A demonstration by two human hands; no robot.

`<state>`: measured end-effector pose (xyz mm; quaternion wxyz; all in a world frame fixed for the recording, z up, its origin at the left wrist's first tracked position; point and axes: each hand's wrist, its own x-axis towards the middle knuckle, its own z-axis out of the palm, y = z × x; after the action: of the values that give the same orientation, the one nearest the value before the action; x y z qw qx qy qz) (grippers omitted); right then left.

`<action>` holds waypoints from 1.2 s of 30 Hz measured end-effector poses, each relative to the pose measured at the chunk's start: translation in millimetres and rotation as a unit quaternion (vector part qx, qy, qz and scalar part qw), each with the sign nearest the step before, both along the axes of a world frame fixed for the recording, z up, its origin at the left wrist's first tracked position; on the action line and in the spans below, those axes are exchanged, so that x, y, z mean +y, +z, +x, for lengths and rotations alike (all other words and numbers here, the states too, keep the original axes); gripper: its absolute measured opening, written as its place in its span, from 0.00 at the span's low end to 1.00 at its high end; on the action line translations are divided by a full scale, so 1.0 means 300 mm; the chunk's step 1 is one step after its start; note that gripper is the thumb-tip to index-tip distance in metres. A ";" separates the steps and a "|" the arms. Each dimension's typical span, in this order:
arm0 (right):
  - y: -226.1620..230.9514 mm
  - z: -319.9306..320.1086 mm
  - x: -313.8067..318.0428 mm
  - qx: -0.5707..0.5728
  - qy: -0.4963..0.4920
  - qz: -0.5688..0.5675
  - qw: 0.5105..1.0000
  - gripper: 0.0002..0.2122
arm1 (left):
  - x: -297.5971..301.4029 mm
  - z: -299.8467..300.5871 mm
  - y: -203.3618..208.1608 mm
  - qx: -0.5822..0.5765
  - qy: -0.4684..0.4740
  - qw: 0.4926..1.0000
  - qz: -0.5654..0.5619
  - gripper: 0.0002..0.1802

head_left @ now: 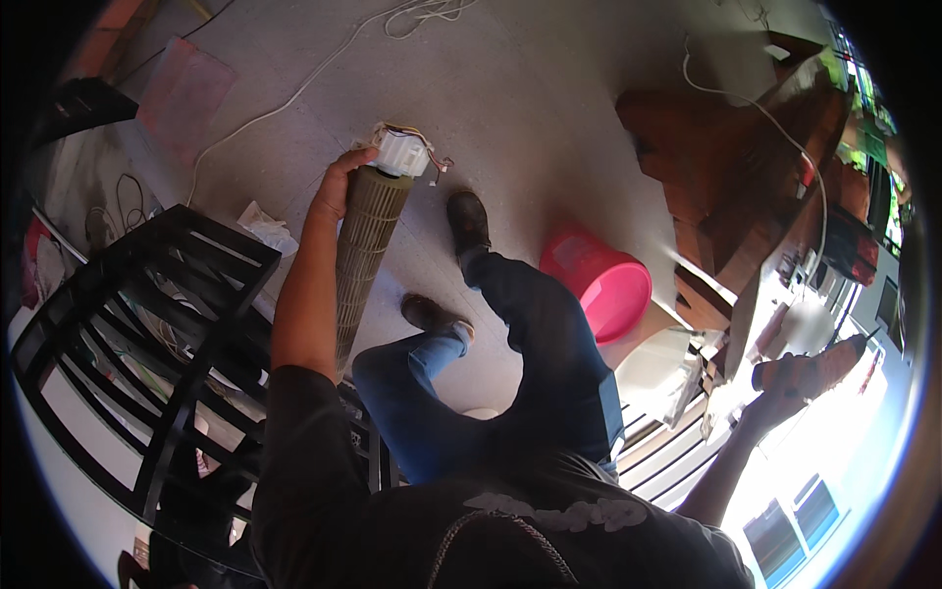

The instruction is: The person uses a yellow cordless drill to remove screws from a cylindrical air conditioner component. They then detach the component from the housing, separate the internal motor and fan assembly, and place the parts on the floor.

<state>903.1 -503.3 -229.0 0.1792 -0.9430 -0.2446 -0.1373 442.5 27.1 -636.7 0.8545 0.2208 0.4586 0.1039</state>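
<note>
The grey floor [530, 128] spreads beneath the fingers of both hands, smooth and scuffed. Well to the right of the left fingers lies brown wooden furniture [677, 147], flat-faced and angular. Below and left of those fingers stands a black slatted rack [191, 402], its curved bars hard and glossy. The long fan roller [368, 240], a ribbed, dull olive cylinder, runs down from the left hand [340, 187], whose fingers close around its upper end, some hidden; gripping there probably steadies the heavier motor end while the roller stands tilted beside the leg. A smooth, round pink bucket [572, 267] sits between the two hands, apart from both. The right hand [778, 395], held out sideways, seems wrapped around a dark tapered tool [819, 368], perhaps to keep it clear of the roller; glare hides the exact finger positions. Just above the left fingers sits the boxy white motor [402, 154], trailing thin, loose wires [439, 165].
</note>
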 end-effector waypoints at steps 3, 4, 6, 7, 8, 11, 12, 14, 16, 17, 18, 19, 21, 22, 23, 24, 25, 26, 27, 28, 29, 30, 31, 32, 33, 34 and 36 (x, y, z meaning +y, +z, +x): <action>-0.239 -0.128 0.203 0.066 0.256 0.058 0.963 0.16 | -0.017 0.013 -0.114 0.033 -0.018 0.999 -0.009 0.38; -0.337 -0.190 0.284 0.222 0.237 0.118 0.938 0.19 | -0.013 0.014 -0.154 0.030 -0.030 0.999 -0.016 0.39; -0.559 -0.299 0.466 0.355 0.223 0.091 0.904 0.28 | -0.009 0.025 -0.238 0.033 -0.058 0.997 -0.036 0.41; -0.708 -0.343 0.567 0.287 0.280 -0.028 0.916 0.35 | -0.006 0.035 -0.287 0.035 -0.065 0.997 -0.003 0.41; -0.884 -0.381 0.671 0.372 0.262 0.026 0.890 0.40 | -0.020 0.037 -0.327 0.046 -0.071 0.996 0.024 0.42; -1.352 -0.399 0.875 0.300 0.345 -0.055 0.888 0.38 | -0.052 0.049 -0.445 0.027 -0.074 0.996 0.048 0.42; -1.500 -0.388 0.912 0.280 0.352 -0.088 0.889 0.38 | -0.060 0.052 -0.476 0.022 -0.078 0.996 0.048 0.42; -1.765 -0.349 0.940 0.257 0.358 -0.171 0.881 0.37 | -0.073 0.055 -0.526 0.034 -0.092 0.992 0.075 0.44; -1.976 -0.304 0.925 0.249 0.349 -0.215 0.878 0.37 | -0.115 0.070 -0.565 0.090 -0.107 0.984 0.114 0.46; -2.057 -0.289 0.914 0.244 0.345 -0.216 0.880 0.37 | -0.126 0.075 -0.584 0.076 -0.120 0.984 0.110 0.47; -2.123 -0.273 0.895 0.256 0.318 -0.249 0.878 0.37 | -0.140 0.080 -0.601 0.082 -0.122 0.983 0.111 0.47; -2.177 -0.254 0.876 0.231 0.340 -0.212 0.886 0.37 | -0.152 0.086 -0.618 0.083 -0.125 0.982 0.112 0.47; -2.255 -0.241 0.841 0.218 0.323 -0.213 0.896 0.37 | -0.168 0.091 -0.651 0.082 -0.132 0.982 0.104 0.46; -2.277 -0.235 0.826 0.214 0.335 -0.185 0.899 0.37 | -0.173 0.097 -0.665 0.083 -0.135 0.983 0.093 0.46; -2.291 -0.232 0.818 0.218 0.335 -0.172 0.901 0.37 | -0.175 0.096 -0.679 0.096 -0.137 0.982 0.085 0.46; -2.296 -0.228 0.810 0.226 0.329 -0.158 0.903 0.37 | -0.179 0.101 -0.691 0.096 -0.140 0.982 0.080 0.46; -2.294 -0.226 0.808 0.231 0.331 -0.149 0.903 0.37 | -0.180 0.106 -0.704 0.107 -0.143 0.981 0.081 0.46; -2.283 -0.228 0.806 0.242 0.330 -0.140 0.902 0.36 | -0.182 0.111 -0.714 0.117 -0.146 0.979 0.081 0.46; -2.268 -0.234 0.809 0.262 0.320 -0.136 0.900 0.36 | -0.183 0.117 -0.726 0.127 -0.149 0.977 0.090 0.47; -2.249 -0.244 0.815 0.208 0.317 -0.140 0.915 0.35 | -0.186 0.123 -0.737 0.136 -0.152 0.974 0.097 0.47; -2.230 -0.265 0.825 0.167 0.304 -0.150 0.926 0.34 | -0.190 0.127 -0.748 0.146 -0.158 0.971 0.103 0.48; -2.210 -0.294 0.840 0.137 0.283 -0.178 0.932 0.33 | -0.189 0.131 -0.757 0.147 -0.164 0.969 0.109 0.48; -2.195 -0.328 0.858 0.176 0.315 -0.073 0.930 0.31 | -0.186 0.135 -0.767 0.149 -0.173 0.967 0.117 0.49; -2.182 -0.368 0.880 0.223 0.336 0.016 0.915 0.28 | -0.185 0.139 -0.775 0.156 -0.180 0.963 0.126 0.50; -2.178 -0.418 0.907 0.254 0.360 0.114 0.890 0.26 | -0.183 0.142 -0.782 0.144 -0.181 0.965 0.121 0.50; -2.185 -0.478 0.942 0.364 0.362 0.130 0.848 0.24 | -0.183 0.144 -0.786 0.138 -0.179 0.967 0.118 0.50; -2.212 -0.571 1.011 0.563 0.327 0.162 0.742 0.20 | -0.182 0.146 -0.790 0.126 -0.191 0.965 0.128 0.50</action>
<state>731.7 -200.0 -892.5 0.4683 -0.6676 -0.3670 0.4476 486.2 -27.4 -873.6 0.7580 0.4235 0.4950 -0.0318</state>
